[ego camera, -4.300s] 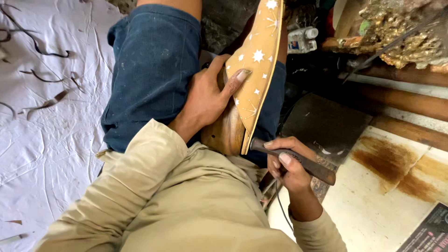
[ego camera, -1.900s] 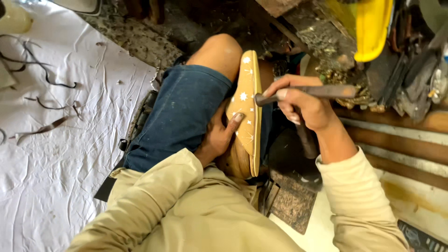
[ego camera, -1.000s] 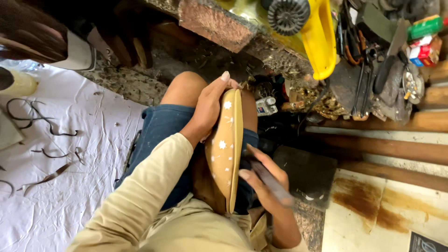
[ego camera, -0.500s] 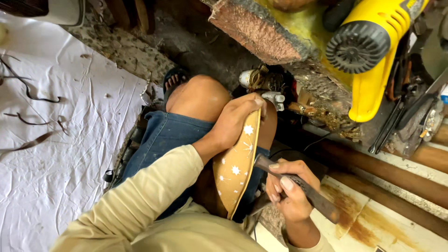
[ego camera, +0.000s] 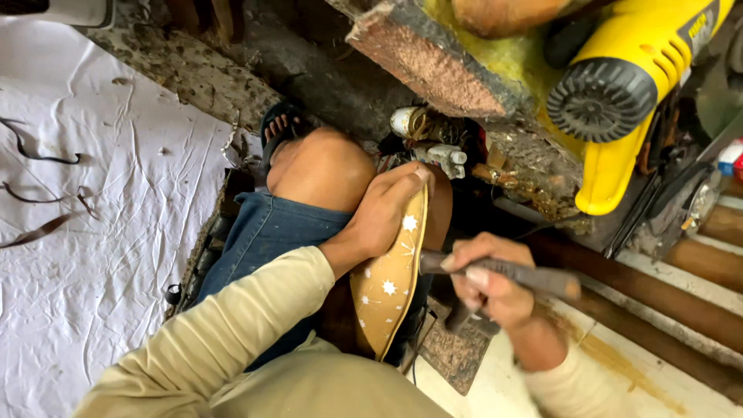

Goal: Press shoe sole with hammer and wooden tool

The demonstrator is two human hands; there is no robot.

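Observation:
A tan shoe sole (ego camera: 391,286) with white star marks stands on edge between my knees. My left hand (ego camera: 383,213) grips its upper end, fingers wrapped over the top edge. My right hand (ego camera: 487,282) is closed around a dark-handled hammer (ego camera: 518,275), held level just right of the sole; the hammer's head is near the sole's edge and partly hidden by my fingers. My bare knee (ego camera: 325,166) and blue denim shorts (ego camera: 263,240) are to the left of the sole.
A yellow power tool (ego camera: 627,101) hangs at the upper right above a rough worn block (ego camera: 429,66). A white cloth (ego camera: 85,224) with dark leather strips covers the floor at left. Wooden rails (ego camera: 658,294) run along the right. A dark mat (ego camera: 457,356) lies below the hammer.
My view has tilted and shifted. My left hand stays on the sole's top. The right hand with the hammer has risen from beside the sole's lower part to level with its middle.

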